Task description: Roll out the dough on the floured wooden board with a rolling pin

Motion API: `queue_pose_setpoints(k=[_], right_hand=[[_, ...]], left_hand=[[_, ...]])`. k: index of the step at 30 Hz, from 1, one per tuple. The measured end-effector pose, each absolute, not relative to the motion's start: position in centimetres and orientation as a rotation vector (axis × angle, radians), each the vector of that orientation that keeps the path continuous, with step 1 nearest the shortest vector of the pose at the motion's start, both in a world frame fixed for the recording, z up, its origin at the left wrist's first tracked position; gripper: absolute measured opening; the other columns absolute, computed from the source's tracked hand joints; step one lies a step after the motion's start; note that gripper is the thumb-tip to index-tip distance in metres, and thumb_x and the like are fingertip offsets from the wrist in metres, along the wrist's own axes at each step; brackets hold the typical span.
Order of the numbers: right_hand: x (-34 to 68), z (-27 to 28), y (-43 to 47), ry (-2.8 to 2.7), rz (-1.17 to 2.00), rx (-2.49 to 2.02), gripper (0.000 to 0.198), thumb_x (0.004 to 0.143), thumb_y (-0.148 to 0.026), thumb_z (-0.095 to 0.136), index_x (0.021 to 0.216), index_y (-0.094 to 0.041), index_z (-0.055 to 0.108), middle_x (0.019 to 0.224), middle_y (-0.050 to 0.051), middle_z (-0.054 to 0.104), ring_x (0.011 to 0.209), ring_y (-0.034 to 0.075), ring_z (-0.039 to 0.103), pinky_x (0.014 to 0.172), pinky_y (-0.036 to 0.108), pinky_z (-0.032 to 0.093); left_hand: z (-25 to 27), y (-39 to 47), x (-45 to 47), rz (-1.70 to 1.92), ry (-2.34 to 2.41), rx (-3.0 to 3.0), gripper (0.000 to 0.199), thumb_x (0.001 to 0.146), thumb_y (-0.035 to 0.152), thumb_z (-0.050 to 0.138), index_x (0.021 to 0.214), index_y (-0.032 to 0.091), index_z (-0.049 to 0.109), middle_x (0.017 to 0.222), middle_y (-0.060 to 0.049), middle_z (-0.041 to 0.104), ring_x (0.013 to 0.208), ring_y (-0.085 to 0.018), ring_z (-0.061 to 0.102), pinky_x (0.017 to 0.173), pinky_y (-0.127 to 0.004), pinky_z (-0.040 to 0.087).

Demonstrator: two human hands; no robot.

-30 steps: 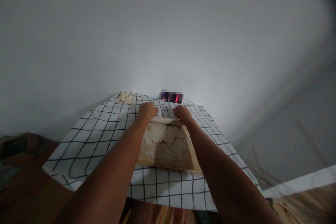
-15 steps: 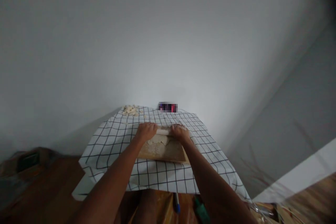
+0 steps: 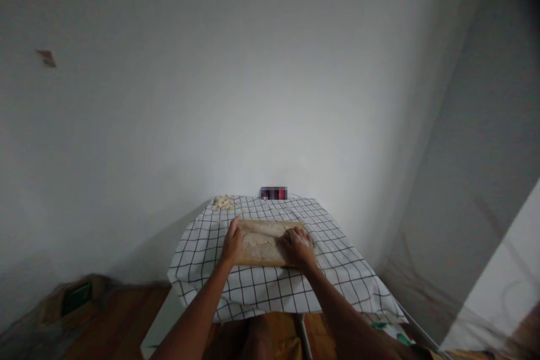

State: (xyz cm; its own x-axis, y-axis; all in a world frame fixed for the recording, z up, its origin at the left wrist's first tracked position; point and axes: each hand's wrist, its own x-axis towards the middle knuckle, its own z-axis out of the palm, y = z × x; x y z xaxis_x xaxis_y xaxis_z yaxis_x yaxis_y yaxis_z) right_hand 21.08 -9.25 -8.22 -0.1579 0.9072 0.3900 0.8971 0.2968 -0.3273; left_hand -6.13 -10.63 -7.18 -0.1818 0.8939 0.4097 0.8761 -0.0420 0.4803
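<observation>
A pale sheet of dough [image 3: 257, 241] lies flattened on a wooden board [image 3: 253, 262]. Across it runs a whitish, floury rolling pin [image 3: 265, 228], hard to tell from the dough in this dim light. My left hand [image 3: 232, 242] is closed at the pin's left end, by the board's left edge. At the other end, my right hand [image 3: 298, 244] has its fingers curled down over the pin and dough, with white flour on its back. The fingertips of both hands are partly hidden.
A white checked cloth [image 3: 270, 292] covers the table. Pale dough scraps [image 3: 223, 202] lie at its back left corner. A small dark, blurred object [image 3: 274, 193] stands at the back against the white wall [image 3: 270, 95]. A box [image 3: 76, 298] sits on the floor at left.
My hands and the pin have come back from the board's far edge towards me. My right hand sits nearer me than the left. The view has tilted up and shifted.
</observation>
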Motion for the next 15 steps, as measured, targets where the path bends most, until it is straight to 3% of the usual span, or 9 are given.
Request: queue_pose_setpoints(k=[4,7,12,15], right_hand=[[20.9,-8.2,-8.7,-1.85,0.005,-1.733,0.03,0.12,-0.043,0.049,0.122,-0.023,0.071,0.13,0.016,0.079,0.123,0.031,0.075,0.1,0.038,0.054],[21.0,-7.8,-8.2,-1.791,0.114,-1.771,0.037,0.123,-0.046,0.041,0.12,-0.022,0.07,0.123,0.017,0.081,0.112,0.03,0.079,0.088,0.036,0.054],[21.8,-7.3,-7.2,-1.625,0.414,-1.79,0.054,0.121,-0.065,0.034,0.109,-0.027,0.072,0.11,0.012,0.084,0.103,0.031,0.082,0.079,0.037,0.054],[22.3,-7.3,-6.8,-1.497,0.464,-1.657,0.05,0.117,-0.067,0.038,0.108,-0.029,0.069,0.106,0.012,0.084,0.1,0.032,0.081,0.077,0.038,0.055]], left_hand=[[-7.6,-10.9,-5.9,1.151,2.25,1.814,0.065,0.098,0.008,0.046,0.145,0.038,0.078,0.145,-0.005,0.083,0.143,-0.027,0.075,0.125,-0.045,0.059],[-7.9,-11.0,-5.1,1.07,2.246,1.91,0.058,0.092,0.006,0.05,0.129,0.035,0.085,0.135,-0.006,0.086,0.136,-0.028,0.078,0.122,-0.045,0.061],[-8.0,-11.5,-4.2,0.927,2.275,2.038,0.051,0.097,0.007,0.05,0.133,0.025,0.082,0.14,-0.012,0.082,0.137,-0.029,0.075,0.119,-0.044,0.059],[-7.9,-11.7,-4.1,0.878,2.311,2.096,0.051,0.099,0.007,0.05,0.137,0.025,0.08,0.14,-0.012,0.081,0.136,-0.029,0.074,0.116,-0.043,0.059]])
